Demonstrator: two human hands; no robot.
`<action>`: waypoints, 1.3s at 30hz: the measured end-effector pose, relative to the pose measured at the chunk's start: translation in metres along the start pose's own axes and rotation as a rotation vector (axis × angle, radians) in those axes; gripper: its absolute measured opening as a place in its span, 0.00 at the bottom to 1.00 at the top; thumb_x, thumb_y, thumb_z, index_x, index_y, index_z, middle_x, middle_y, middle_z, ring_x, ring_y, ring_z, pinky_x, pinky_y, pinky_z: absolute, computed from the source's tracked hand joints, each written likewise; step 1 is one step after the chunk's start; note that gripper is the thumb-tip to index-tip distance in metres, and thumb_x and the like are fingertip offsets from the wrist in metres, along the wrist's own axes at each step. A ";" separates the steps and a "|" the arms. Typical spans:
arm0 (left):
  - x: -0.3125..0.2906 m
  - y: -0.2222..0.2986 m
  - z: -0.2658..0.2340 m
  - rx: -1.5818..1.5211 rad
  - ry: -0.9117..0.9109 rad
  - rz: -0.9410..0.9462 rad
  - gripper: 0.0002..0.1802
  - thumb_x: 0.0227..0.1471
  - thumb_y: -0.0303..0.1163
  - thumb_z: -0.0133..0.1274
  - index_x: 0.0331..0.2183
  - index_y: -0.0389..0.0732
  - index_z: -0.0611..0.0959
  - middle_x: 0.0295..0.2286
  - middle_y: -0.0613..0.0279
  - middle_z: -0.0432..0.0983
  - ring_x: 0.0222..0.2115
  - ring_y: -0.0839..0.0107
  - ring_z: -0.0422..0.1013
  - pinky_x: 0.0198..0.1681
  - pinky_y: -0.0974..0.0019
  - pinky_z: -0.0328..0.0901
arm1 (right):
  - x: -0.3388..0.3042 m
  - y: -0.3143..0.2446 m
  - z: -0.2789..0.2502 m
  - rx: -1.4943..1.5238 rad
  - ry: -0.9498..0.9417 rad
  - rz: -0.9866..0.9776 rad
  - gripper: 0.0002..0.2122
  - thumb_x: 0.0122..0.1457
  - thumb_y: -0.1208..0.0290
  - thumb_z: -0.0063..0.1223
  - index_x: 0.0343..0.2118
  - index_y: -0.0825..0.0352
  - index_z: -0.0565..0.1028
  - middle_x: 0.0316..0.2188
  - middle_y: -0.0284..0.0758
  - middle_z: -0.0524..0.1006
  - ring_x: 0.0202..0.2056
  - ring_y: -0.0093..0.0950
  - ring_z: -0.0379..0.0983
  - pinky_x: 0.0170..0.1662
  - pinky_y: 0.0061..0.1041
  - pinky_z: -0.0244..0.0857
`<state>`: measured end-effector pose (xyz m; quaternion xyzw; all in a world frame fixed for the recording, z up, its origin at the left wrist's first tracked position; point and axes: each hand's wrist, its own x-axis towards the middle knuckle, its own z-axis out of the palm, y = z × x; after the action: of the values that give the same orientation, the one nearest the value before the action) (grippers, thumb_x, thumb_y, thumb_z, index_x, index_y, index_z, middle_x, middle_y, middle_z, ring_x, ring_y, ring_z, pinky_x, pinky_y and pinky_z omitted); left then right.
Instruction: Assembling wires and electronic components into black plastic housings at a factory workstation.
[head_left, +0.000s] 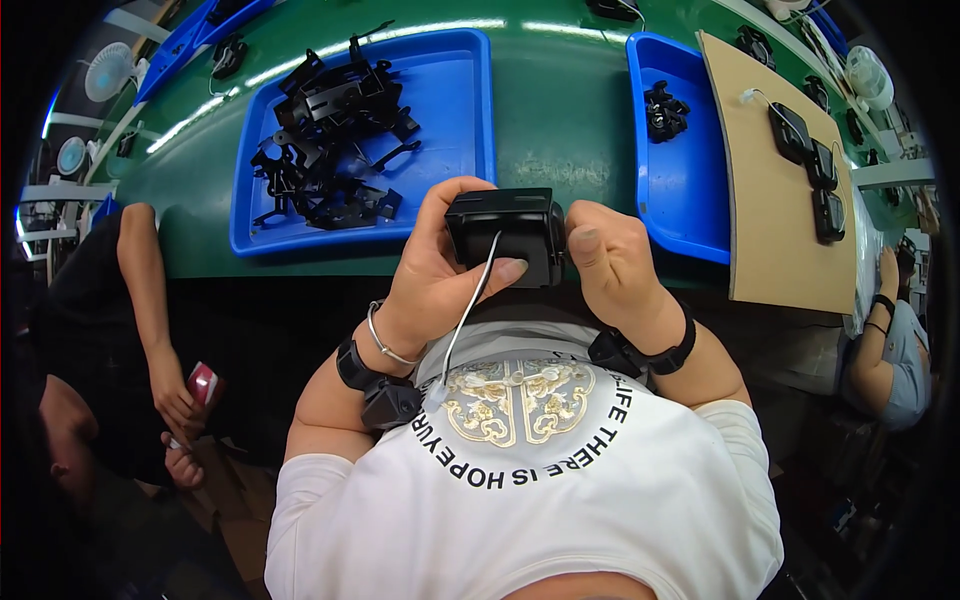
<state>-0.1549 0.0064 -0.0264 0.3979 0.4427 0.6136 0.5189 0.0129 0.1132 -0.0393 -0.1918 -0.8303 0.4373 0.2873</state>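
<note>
A black box-shaped device (pixel 508 215) with a white cable hanging from it is held up near the table's front edge. My left hand (pixel 440 255) grips it from the left, thumb across its near face and fingers behind. The white cable (pixel 470 308) runs down over my left wrist and ends in a small pale connector. My right hand (pixel 608 255) is at the device's right side, its fingers curled and thumb bent in. Whether those fingers hold some small part against the device is hidden.
A blue tray (pixel 480 120) of black brackets (pixel 345 130) stands left on the green table (pixel 560 110). Another blue tray (pixel 685 210) holds small black parts (pixel 664 112). Beside it, a cardboard sheet (pixel 760 240) carries several black devices (pixel 828 216). Other people sit at both sides.
</note>
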 end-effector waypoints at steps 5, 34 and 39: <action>0.000 -0.005 -0.002 -0.138 0.133 0.018 0.31 0.41 0.17 0.58 0.46 0.39 0.62 0.38 0.64 0.69 0.39 0.77 0.67 0.44 0.73 0.63 | 0.000 -0.018 0.009 0.318 0.249 -0.006 0.15 0.57 0.60 0.48 0.25 0.70 0.69 0.20 0.35 0.68 0.19 0.23 0.62 0.24 0.18 0.57; -0.011 -0.005 -0.003 0.091 0.075 0.116 0.29 0.41 0.16 0.57 0.45 0.39 0.62 0.37 0.63 0.68 0.38 0.77 0.68 0.43 0.73 0.64 | 0.004 -0.020 0.016 0.119 0.088 0.144 0.15 0.62 0.60 0.39 0.41 0.69 0.65 0.25 0.32 0.71 0.27 0.20 0.65 0.33 0.20 0.60; -0.014 -0.004 -0.003 0.045 0.087 0.102 0.29 0.41 0.16 0.57 0.44 0.39 0.62 0.36 0.63 0.68 0.38 0.78 0.67 0.42 0.73 0.65 | -0.001 -0.017 0.023 0.291 0.122 0.106 0.16 0.62 0.63 0.38 0.46 0.71 0.64 0.27 0.31 0.72 0.28 0.18 0.67 0.32 0.17 0.61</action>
<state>-0.1548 -0.0074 -0.0312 0.4046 0.4577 0.6457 0.4581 -0.0020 0.0895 -0.0357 -0.2179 -0.7280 0.5548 0.3386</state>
